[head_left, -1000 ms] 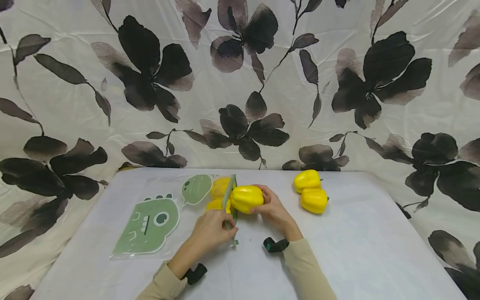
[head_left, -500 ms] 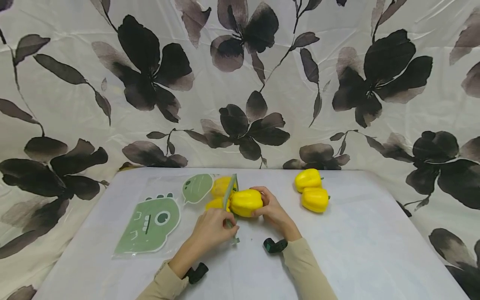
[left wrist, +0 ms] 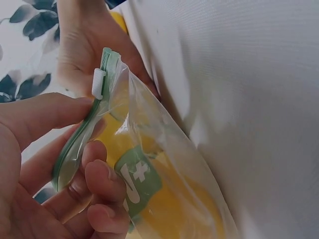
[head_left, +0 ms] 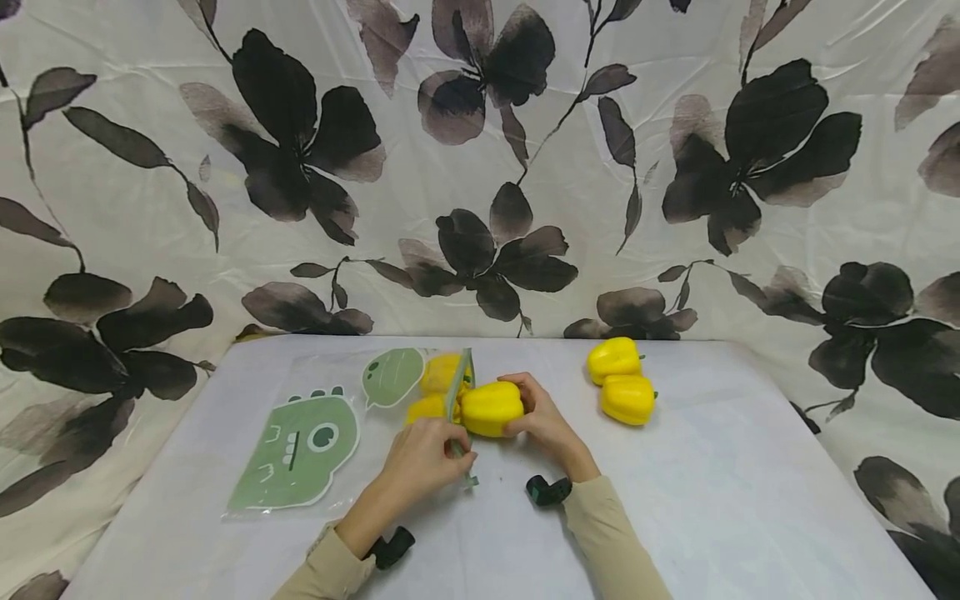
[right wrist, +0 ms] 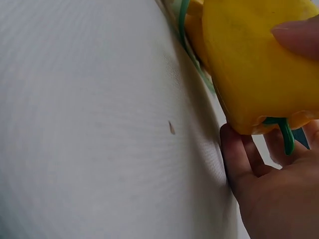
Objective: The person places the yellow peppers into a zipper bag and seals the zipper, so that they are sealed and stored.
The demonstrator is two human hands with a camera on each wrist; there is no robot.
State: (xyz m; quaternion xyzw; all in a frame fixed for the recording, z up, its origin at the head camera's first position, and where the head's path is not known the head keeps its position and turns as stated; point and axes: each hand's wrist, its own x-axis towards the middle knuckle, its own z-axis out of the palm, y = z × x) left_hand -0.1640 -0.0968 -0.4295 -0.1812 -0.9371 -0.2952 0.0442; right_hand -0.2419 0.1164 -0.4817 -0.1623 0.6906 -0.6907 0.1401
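A clear zip bag (head_left: pixel 300 454) with green dinosaur print lies on the table, its green-edged mouth facing right. My left hand (head_left: pixel 427 454) pinches the mouth's green edge; a white slider (left wrist: pixel 98 83) shows on that edge in the left wrist view. Inside the bag are yellow bell peppers (head_left: pixel 441 373), seen through the plastic. My right hand (head_left: pixel 551 421) grips another yellow bell pepper (head_left: pixel 491 408) at the bag's mouth. In the right wrist view that pepper (right wrist: pixel 254 64) has its green stem toward the palm, with the thumb on its side.
Two more yellow bell peppers (head_left: pixel 628 400) sit touching each other at the back right of the white-covered table (head_left: pixel 720 500). A floral cloth (head_left: pixel 615 208) hangs behind the table. Each wrist wears a black camera (head_left: pixel 547 490).
The gripped pepper has come slightly down and toward me at the bag's mouth, with the right hand around it. The left hand stays on the bag's edge.
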